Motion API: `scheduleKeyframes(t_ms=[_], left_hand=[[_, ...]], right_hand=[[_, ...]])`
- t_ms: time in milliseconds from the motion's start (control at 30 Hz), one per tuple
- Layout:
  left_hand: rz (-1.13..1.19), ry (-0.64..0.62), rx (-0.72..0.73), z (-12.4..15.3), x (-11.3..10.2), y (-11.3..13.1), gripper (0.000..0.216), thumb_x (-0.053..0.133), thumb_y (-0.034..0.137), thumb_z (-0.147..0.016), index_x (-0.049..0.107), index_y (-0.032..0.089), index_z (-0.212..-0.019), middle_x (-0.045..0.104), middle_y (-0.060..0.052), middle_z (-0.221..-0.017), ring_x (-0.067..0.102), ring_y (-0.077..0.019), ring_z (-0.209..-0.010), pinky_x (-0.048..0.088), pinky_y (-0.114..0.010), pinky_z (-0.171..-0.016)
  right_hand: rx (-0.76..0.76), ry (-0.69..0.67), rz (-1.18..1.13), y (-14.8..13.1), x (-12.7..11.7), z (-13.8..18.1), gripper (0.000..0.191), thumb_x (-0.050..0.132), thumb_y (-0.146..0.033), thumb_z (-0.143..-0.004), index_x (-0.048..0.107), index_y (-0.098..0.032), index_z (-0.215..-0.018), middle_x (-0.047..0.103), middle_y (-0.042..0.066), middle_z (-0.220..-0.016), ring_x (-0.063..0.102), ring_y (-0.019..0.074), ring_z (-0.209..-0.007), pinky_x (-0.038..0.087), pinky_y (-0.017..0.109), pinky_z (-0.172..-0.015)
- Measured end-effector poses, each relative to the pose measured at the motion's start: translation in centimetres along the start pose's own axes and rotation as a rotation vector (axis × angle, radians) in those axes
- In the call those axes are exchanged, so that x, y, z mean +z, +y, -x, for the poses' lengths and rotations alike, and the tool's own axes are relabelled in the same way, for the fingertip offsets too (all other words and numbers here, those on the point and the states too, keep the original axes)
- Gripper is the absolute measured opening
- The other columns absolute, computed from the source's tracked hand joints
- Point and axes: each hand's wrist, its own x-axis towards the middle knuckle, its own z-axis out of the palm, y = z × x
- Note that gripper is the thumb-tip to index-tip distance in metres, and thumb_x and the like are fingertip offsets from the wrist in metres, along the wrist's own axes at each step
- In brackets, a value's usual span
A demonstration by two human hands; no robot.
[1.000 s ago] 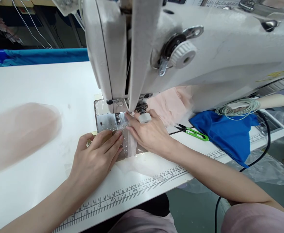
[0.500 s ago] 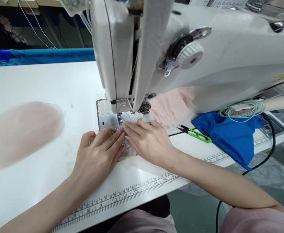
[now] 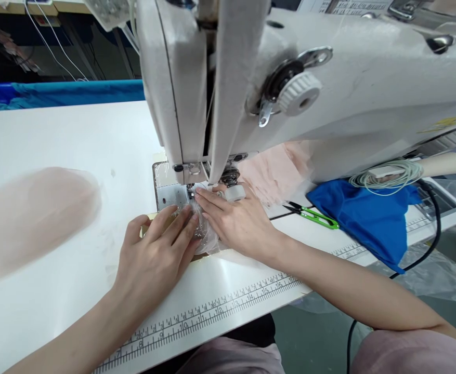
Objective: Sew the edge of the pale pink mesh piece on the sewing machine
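Feeding step: left hand (image 3: pixel 155 254) and right hand (image 3: pixel 235 221) both lie flat – fingers extended, clasping nothing – pressing sheer fabric strip (image 3: pixel 206 236) at the presser foot (image 3: pixel 191 193) on desk (image 3: pixel 75 140). Next move calls for steady, even guiding.

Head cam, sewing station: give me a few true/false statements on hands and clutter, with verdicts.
1. Both hands lie flat on the sheer fabric by the presser foot. True.
2. The left hand holds the green snips. False: they lie untouched on the table, right of the right hand.
3. A blue cloth lies under the machine arm. True.
4. The pink mesh piece lies under the needle. False: it lies far left, apart from both hands.
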Motion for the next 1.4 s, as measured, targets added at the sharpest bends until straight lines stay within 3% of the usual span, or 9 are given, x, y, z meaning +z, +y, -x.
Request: scheduleKeyframes(t_ms=[600, 933, 1233, 1400], left_hand=[[-0.025, -0.002, -0.006, 0.04, 0.18, 0.00, 0.030, 0.046, 0.025, -0.100, 0.059, 0.020, -0.126, 0.067, -0.002, -0.128, 0.055, -0.0269, -0.121, 0.036, -0.044, -0.084], [-0.019, 0.022, -0.003, -0.14, -0.15, -0.10, 0.028, 0.049, 0.024, -0.098, 0.064, 0.019, -0.121, 0.069, -0.005, -0.123, 0.059, -0.0274, -0.117, 0.036, -0.044, -0.083], [-0.024, 0.017, 0.005, -0.07, 0.23, -0.50, 0.029, 0.049, 0.027, -0.098, 0.063, 0.019, -0.122, 0.068, -0.007, -0.126, 0.058, -0.0268, -0.119, 0.036, -0.044, -0.085], [-0.021, 0.002, -0.005, -0.01, 0.32, -0.63, 0.032, 0.049, 0.028, -0.098, 0.061, 0.018, -0.126, 0.066, -0.008, -0.129, 0.057, -0.0284, -0.120, 0.036, -0.045, -0.086]], right_hand=[[0.002, 0.014, 0.003, 0.14, 0.10, -0.07, 0.036, 0.036, -0.022, -0.103, 0.069, -0.014, -0.116, 0.070, 0.008, -0.120, 0.049, 0.0259, -0.123, 0.034, 0.043, -0.099], [0.026, 0.002, -0.023, 0.06, -0.18, -0.07, 0.037, 0.036, -0.024, -0.103, 0.067, -0.013, -0.121, 0.071, 0.009, -0.118, 0.051, 0.0265, -0.123, 0.036, 0.044, -0.097], [0.023, 0.015, 0.004, 0.26, -0.02, -0.17, 0.040, 0.035, -0.024, -0.103, 0.056, -0.014, -0.136, 0.072, 0.010, -0.116, 0.051, 0.0271, -0.122, 0.034, 0.045, -0.097], [0.028, 0.011, 0.009, 0.48, 0.34, -0.42, 0.038, 0.035, -0.024, -0.103, 0.063, -0.015, -0.127, 0.070, 0.010, -0.120, 0.050, 0.0268, -0.124, 0.033, 0.045, -0.099]])
